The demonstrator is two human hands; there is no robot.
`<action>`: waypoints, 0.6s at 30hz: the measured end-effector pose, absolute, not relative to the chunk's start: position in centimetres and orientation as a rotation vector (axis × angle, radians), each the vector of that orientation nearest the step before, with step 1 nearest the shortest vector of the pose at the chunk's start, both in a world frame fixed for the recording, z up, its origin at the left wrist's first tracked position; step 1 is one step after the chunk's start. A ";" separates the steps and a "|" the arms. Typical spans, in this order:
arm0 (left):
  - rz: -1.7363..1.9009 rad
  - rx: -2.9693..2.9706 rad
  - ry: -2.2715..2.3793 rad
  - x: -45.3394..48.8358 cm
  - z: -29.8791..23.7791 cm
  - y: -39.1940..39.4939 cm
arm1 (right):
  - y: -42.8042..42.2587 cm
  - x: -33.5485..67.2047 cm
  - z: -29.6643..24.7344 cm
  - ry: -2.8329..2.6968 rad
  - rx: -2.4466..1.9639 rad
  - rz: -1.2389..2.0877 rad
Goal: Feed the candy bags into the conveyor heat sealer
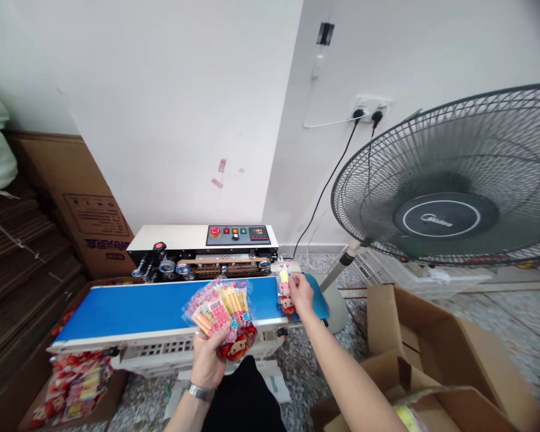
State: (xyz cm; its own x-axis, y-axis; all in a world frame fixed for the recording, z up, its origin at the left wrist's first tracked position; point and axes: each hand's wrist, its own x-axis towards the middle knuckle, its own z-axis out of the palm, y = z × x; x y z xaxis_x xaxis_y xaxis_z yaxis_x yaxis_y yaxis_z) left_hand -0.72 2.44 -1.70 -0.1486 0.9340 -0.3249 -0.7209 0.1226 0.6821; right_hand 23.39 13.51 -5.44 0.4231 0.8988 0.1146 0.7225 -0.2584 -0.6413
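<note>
My left hand point(209, 358) is closed around a fanned bunch of clear candy packets point(225, 309), with pink and yellow sticks inside and a red cartoon figure at the lower end. The bunch is held over the front edge of the blue conveyor belt point(148, 303). Between the fingers of my right hand point(302, 294) is a single candy packet point(285, 289), upright at the right end of the belt. Its top edge is close to the right end of the band sealing machine point(225, 258); whether it touches the sealing band I cannot tell.
A large fan point(441, 210) stands at the right. Open cardboard boxes point(432, 336) sit below it on the floor. At lower left, a carton point(110, 399) holds many packets. Flattened cardboard point(22, 252) is stacked at the left. A power cord point(326, 192) runs down the wall.
</note>
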 end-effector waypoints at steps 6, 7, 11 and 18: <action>1.484 0.309 0.919 -0.6 -2.1 2.5 | 16.0 20.6 -5.7 -1.434 -2.044 0.414; 1.483 0.313 0.919 -0.6 -2.1 2.6 | 16.0 20.0 -5.5 -1.459 -2.029 0.423; 1.496 0.331 0.914 -0.6 -2.4 2.8 | 13.5 17.8 -3.7 -1.489 -1.687 0.629; 1.528 0.369 0.874 0.7 -2.6 3.0 | 6.7 14.3 -0.9 -1.435 -1.231 0.988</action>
State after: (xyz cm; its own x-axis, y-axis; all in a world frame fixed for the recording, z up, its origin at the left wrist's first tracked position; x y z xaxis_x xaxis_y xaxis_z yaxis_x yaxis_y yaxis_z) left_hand 0.70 3.03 -2.57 -0.1744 0.9497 -0.2600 -0.7054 0.0637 0.7059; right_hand 14.30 6.74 -0.92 -0.0225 0.9870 0.1594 0.2030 0.1607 -0.9659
